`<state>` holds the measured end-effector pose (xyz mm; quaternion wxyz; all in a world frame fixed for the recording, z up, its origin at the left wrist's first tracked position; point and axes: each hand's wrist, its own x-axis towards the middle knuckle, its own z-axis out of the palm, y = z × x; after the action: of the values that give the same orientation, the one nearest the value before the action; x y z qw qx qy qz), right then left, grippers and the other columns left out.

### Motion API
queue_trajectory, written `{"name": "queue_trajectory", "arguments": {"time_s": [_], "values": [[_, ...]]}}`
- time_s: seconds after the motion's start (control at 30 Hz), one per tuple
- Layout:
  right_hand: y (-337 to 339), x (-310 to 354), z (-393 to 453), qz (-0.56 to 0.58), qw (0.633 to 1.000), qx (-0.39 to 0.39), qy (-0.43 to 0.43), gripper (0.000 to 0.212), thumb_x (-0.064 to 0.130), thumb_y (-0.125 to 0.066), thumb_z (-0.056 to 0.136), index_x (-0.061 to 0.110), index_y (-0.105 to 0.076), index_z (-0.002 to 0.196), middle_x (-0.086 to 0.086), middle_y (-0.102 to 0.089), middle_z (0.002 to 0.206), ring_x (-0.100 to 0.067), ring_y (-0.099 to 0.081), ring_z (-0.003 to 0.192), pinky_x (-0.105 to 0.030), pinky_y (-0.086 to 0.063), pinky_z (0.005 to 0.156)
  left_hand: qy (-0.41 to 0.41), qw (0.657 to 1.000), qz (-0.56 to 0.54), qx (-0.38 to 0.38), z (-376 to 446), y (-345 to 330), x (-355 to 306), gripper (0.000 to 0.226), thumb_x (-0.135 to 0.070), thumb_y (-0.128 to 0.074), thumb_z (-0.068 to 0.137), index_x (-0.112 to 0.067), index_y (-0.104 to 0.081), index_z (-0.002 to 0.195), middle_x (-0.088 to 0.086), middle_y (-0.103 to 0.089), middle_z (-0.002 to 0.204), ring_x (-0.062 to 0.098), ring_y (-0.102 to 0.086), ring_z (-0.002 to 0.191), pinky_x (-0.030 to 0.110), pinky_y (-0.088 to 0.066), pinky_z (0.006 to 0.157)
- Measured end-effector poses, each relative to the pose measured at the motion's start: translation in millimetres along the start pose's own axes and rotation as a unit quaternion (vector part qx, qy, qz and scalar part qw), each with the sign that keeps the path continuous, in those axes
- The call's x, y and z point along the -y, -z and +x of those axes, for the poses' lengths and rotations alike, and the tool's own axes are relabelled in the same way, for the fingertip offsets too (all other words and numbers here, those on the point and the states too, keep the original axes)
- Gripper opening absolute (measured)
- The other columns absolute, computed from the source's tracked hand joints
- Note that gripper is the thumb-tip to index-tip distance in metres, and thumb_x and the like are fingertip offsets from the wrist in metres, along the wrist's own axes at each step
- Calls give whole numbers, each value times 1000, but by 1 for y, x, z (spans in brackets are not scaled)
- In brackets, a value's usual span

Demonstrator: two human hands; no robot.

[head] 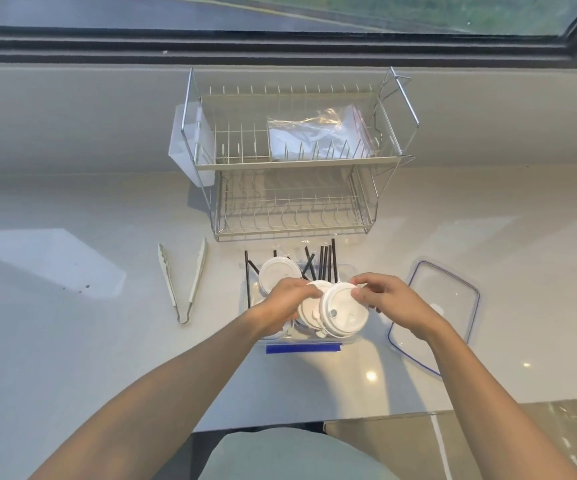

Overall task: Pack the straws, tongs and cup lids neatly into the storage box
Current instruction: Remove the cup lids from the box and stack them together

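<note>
Right now I have my left hand (285, 303) and right hand (382, 299) each pinched on round white plastic cup lids (344, 310) above the clear storage box (301, 341), so lid-packing is under way. Next I'd nest them flat beside the black straws (321, 265); the white tongs (183, 282) lie unpacked on the counter (72, 341) to the left.

Three white cup lids (345, 308) show: one lying at the back of the box and two held up over it, overlapping. One clear storage box (346, 271) sits on the table, with one box lid (467, 289) beside it. One pair of tongs (183, 282) lies apart. The black straws (323, 263) number roughly eight; overlap prevents an exact count. One two-tier dish rack (294, 161) holds one plastic bag (318, 136).
</note>
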<state>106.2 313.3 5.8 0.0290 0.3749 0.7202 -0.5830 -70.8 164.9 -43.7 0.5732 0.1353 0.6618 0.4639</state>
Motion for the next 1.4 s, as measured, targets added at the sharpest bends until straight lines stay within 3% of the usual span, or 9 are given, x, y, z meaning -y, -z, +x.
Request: {"name": "queue_trajectory", "arguments": {"time_s": [0.1,0.2,0.37,0.6,0.7,0.8,0.97,1.17,1.4], "values": [[-12,14,3,-56,997,28,38,13,20,-66,100,21,-75,109,-21,-72,104,-29,-66,90,-43,-53,87,30,994,-89,61,-6,8,-1,37,-19,-65,85,1,-69,116,17,-68,99,29,-69,89,38,-59,68],[-23,19,6,-88,993,25,70,13,20,-65,100,24,-74,109,-16,-72,102,-32,-66,95,-49,-53,89,31,988,-115,99,-12,11,-1,33,-29,-62,93,-6,-71,114,14,-71,93,26,-71,81,36,-60,60],[-32,19,7,-106,990,22,95,12,19,-73,94,25,-75,105,10,-70,89,-6,-56,77,-29,-48,77,19,989,-90,112,-19,13,-3,41,-29,-65,94,0,-69,122,9,-72,82,20,-71,67,29,-57,52],[-34,26,-2,-148,981,38,118,21,20,-67,99,24,-75,117,0,-64,107,8,-58,88,-15,-40,83,43,985,-117,120,-24,12,-3,32,-27,-47,99,-4,-65,112,10,-69,80,19,-68,66,30,-56,53],[-38,28,-5,-145,981,42,120,21,22,-68,99,38,-71,112,-6,-54,110,3,-54,86,-5,-37,81,31,988,-102,111,-22,9,-3,38,-26,-56,90,-1,-70,115,12,-66,86,19,-65,70,30,-53,58],[-41,27,-6,-146,982,22,116,23,20,-67,99,30,-73,119,-7,-56,112,-1,-55,92,-5,-38,84,29,981,-137,133,-20,8,-2,40,-30,-52,98,-3,-70,121,12,-70,95,19,-70,78,33,-56,69],[-43,30,-5,-136,983,-15,125,18,21,-70,97,22,-74,114,-3,-63,107,-2,-57,91,-19,-42,83,21,962,-168,213,-25,13,-5,33,-30,-61,97,-12,-76,119,15,-74,110,26,-74,93,35,-61,75],[-52,23,-4,-124,983,-41,133,14,27,-73,95,24,-71,108,4,-56,106,-6,-57,95,-15,-43,84,10,963,-173,207,-28,16,-2,56,0,-60,82,14,-53,136,26,-61,115,31,-67,94,42,-57,83],[-58,17,-5,-69,992,-23,104,15,21,-69,98,22,-68,114,-3,-72,105,-26,-69,94,-44,-57,84,1,967,-143,213,-32,21,-1,55,11,-61,84,5,-56,139,21,-66,118,30,-67,108,37,-57,91]]}}
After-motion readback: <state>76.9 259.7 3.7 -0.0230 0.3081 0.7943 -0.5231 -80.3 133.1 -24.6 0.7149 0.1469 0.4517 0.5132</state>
